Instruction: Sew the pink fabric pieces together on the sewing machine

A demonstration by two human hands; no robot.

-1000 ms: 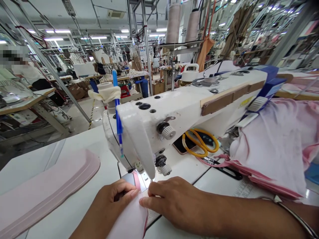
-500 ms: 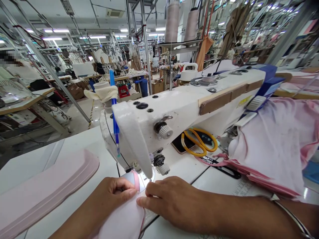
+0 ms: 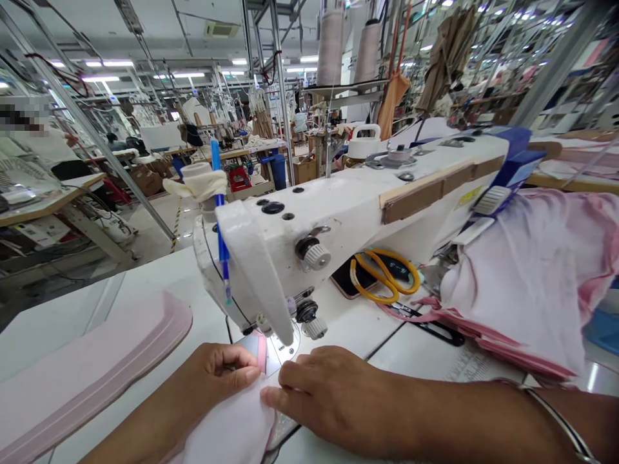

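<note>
A pale pink fabric piece (image 3: pixel 232 425) with a darker pink edge strip (image 3: pixel 262 353) lies under the head of a white sewing machine (image 3: pixel 261 258). My left hand (image 3: pixel 222 374) pinches its upper edge between thumb and forefinger, just in front of the needle plate (image 3: pixel 285 351). On the other side, my right hand (image 3: pixel 329 393) has its fingers curled, with the thumb tip on the fabric's right edge. Its other fingertips are partly hidden. The needle area is partly covered by the machine's face guard.
Left on the table rests a stack of pink cut pieces (image 3: pixel 97 367). Yellow-handled scissors (image 3: pixel 387 277) lie over a phone (image 3: pixel 348 277) under the machine arm, beside black thread snips (image 3: pixel 435 328). Pink fabric (image 3: pixel 527 270) is heaped right. Thread cones (image 3: pixel 330 48) stand behind.
The whole view has shifted slightly. Both hands and the fabric have drawn a little left and toward me, showing more of the needle plate. The grip looks the same.
</note>
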